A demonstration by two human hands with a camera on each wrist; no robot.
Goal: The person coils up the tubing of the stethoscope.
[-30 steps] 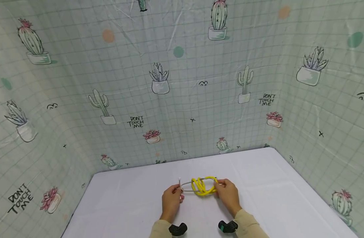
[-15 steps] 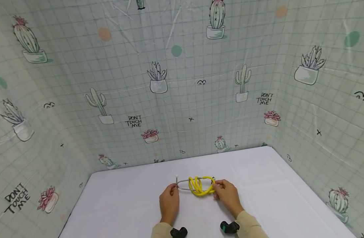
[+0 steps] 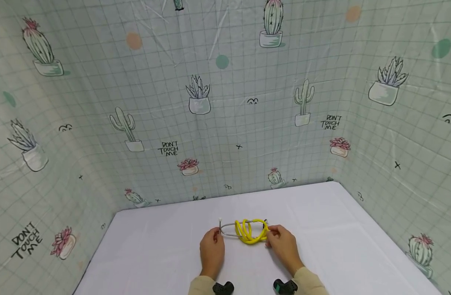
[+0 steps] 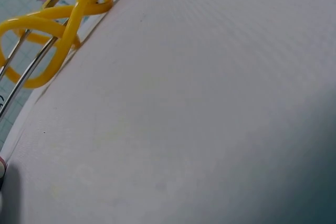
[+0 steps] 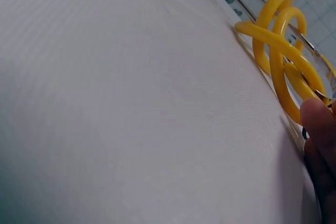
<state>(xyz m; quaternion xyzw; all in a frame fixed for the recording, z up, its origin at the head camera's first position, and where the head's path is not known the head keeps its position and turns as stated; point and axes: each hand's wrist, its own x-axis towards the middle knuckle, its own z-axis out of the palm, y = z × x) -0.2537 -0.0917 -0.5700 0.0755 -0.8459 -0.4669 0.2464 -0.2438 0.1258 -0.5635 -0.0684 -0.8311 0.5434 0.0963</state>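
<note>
A stethoscope with yellow tubing and silver metal ear tubes is held level between both hands over the table. Its tubing is wound in loops round the ear tubes. My left hand pinches the metal end at the left, where a pale ear tip points up. At the other end, my right hand pinches the yellow tubing with thumb and fingers. In the right wrist view, the right thumb lies against the looped tubing. The left wrist view shows the tubing loops, with most of the left hand out of frame.
A white cloth covers the table. Cactus-print fabric hangs behind it and along both sides. Each wrist carries a small black device; one is the left wrist's black device.
The left hand has turned slightly, and its lower fingers no longer show beneath the metal end. The right hand has slipped a little lower at the tubing's end. Both grips on the stethoscope persist.
</note>
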